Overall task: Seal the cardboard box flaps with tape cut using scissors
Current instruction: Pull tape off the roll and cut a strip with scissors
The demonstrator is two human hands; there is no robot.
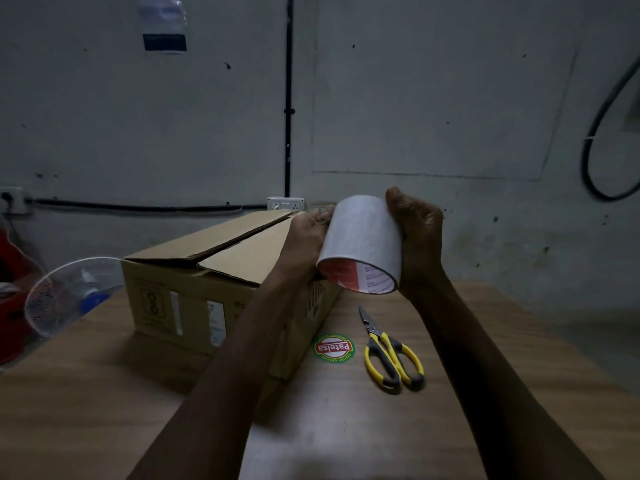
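Observation:
A wide roll of pale tape (362, 242) with a red and white printed core is held up in front of me, above the table. My left hand (308, 237) grips its left side and my right hand (420, 237) grips its right side, thumb on top. Behind my left forearm a brown cardboard box (207, 271) stands on the wooden table (485, 358); its top flaps are folded down with a gap along the seam. Yellow and grey scissors (391, 355) lie shut on the table to the right of the box, below the roll.
A round green and red sticker (334, 348) is on the table between box and scissors. A white fan (65, 296) stands off the table's left edge beside red objects. A grey wall with a socket (285, 203) and black cables is close behind.

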